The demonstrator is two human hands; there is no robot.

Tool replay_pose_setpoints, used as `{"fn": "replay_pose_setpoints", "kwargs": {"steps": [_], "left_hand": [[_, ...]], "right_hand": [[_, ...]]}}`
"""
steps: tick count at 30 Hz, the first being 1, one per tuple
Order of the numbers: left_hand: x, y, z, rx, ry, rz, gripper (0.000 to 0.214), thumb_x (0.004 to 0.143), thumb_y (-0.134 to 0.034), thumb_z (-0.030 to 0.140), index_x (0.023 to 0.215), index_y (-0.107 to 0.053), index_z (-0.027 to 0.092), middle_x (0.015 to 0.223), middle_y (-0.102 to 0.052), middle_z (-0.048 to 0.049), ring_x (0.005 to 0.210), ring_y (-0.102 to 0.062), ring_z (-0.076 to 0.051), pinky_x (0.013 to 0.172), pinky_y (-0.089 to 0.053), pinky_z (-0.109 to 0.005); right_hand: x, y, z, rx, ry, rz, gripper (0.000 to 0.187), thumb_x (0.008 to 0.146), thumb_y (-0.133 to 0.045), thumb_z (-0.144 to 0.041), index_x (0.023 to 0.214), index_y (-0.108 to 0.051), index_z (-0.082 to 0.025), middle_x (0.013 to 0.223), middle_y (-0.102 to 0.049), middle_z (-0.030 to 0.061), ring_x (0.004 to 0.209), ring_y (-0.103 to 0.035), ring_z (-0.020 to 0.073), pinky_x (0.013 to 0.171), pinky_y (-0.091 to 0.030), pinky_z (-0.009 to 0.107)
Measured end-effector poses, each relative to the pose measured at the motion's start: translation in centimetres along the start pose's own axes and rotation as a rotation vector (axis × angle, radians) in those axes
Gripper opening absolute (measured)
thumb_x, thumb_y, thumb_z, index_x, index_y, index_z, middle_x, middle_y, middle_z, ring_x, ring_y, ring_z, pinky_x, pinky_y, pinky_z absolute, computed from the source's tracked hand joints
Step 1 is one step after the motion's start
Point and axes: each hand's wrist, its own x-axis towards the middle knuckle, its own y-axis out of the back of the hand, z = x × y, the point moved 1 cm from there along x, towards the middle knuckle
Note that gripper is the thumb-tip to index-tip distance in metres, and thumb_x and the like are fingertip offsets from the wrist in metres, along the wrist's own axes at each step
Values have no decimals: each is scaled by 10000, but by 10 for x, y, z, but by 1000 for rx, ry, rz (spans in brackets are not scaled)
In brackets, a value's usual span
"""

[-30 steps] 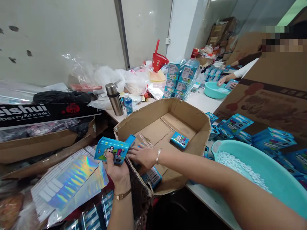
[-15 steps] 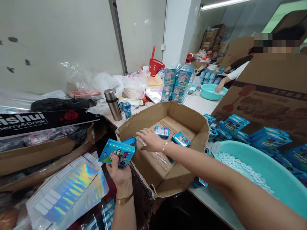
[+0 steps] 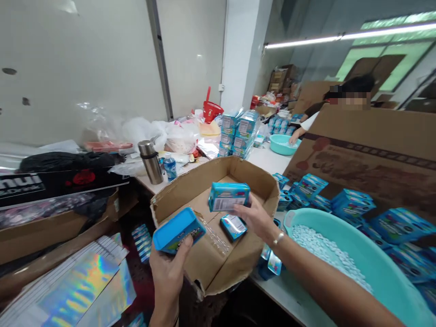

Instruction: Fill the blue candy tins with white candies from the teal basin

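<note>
My left hand (image 3: pixel 170 268) is closed around a blue candy box (image 3: pixel 179 230), held tilted over the near left edge of a shallow cardboard box (image 3: pixel 235 268). In my right hand (image 3: pixel 259 218) is a second blue candy box, the right-hand box (image 3: pixel 229 197), gripped at its right end above the cardboard box. Its side with a white printed panel faces me. Below it, one more small blue box (image 3: pixel 233 227) lies on the cardboard floor.
To the right stands a turquoise basin (image 3: pixel 354 222) of pale candies (image 3: pixel 327 254), with several blue boxes (image 3: pixel 352 203) behind it. A steel flask (image 3: pixel 151 162) and wrapped stacks (image 3: pixel 238 131) stand farther back. A co-worker's hand (image 3: pixel 295 136) reaches into another basin (image 3: pixel 282 147).
My right hand has picked up a blue candy box from the cardboard box and lifted it. My left hand has turned its box, so a plain blue face shows. The camera view has shifted.
</note>
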Motion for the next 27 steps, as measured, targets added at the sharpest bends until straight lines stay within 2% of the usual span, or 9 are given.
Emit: {"fn": "replay_pose_setpoints", "kwargs": {"steps": [2, 5, 8, 11, 15, 18, 21, 24, 27], "left_hand": [[-13, -21, 4, -158, 209, -86, 474, 628, -851, 377, 1047, -686, 232, 925, -740, -51, 863, -709, -254, 776, -614, -380], [-36, -57, 16, -429, 751, -270, 367, 753, -750, 375, 1096, -666, 273, 921, -743, -47, 821, -731, -250, 674, -633, -373], [-60, -88, 29, -648, 1267, -455, 312, 895, -596, 328, 1189, -611, 225, 895, -715, -67, 754, -723, -172, 657, -629, -282], [-83, -112, 32, -790, 1550, -461, 294, 962, -462, 263, 1223, -543, 154, 837, -651, -56, 708, -685, -101, 637, -595, -169], [-117, -135, 22, -755, 1623, -575, 186, 931, -464, 173, 1093, -554, 157, 813, -590, -33, 602, -596, -65, 500, -504, -115], [-143, -149, 6, -667, 1566, -698, 65, 894, -535, 186, 928, -584, 159, 755, -585, -20, 543, -537, -61, 449, -436, -129], [-170, -157, -14, -542, 1491, -762, 98, 874, -603, 252, 815, -614, 175, 685, -621, -11, 500, -541, -94, 431, -430, -183], [-197, -156, -37, -439, 1518, -817, 157, 864, -638, 318, 956, -674, 196, 811, -706, -52, 613, -640, -146, 476, -480, -209], [-220, -147, -55, -368, 1637, -987, 370, 856, -656, 421, 1166, -644, 220, 858, -713, -72, 628, -653, -144, 501, -496, -199]], "right_hand": [[-33, 16, -7, 255, -125, 74, 392, 789, -707, -429, 1094, -571, -224, 990, -690, 56, 871, -665, 209, 828, -526, 400], [-78, 32, -5, 486, -243, 170, 361, 830, -655, -504, 1026, -628, -202, 931, -702, 57, 841, -668, 192, 832, -536, 382], [-113, 46, -1, 591, -244, 216, 407, 845, -612, -554, 1032, -656, -194, 853, -680, 40, 762, -626, 161, 775, -546, 341], [-145, 60, 0, 599, -169, 249, 463, 843, -575, -585, 1093, -658, -204, 799, -649, 29, 692, -584, 161, 716, -544, 345], [-182, 82, -3, 558, -112, 314, 438, 820, -601, -594, 1045, -672, -224, 874, -685, 41, 788, -626, 199, 792, -529, 386], [-206, 94, -6, 508, -79, 370, 462, 794, -637, -593, 1057, -672, -214, 930, -711, 59, 858, -652, 229, 845, -516, 406], [-231, 98, -8, 441, -5, 447, 436, 784, -680, -530, 1065, -672, -197, 952, -719, 75, 877, -662, 238, 854, -512, 397], [-262, 99, -2, 402, 63, 495, 415, 782, -694, -491, 1062, -673, -186, 969, -716, 89, 919, -664, 259, 884, -502, 412], [-298, 103, 14, 350, 107, 566, 448, 786, -691, -499, 1118, -658, -199, 1015, -709, 92, 988, -653, 279, 938, -480, 437]]}}
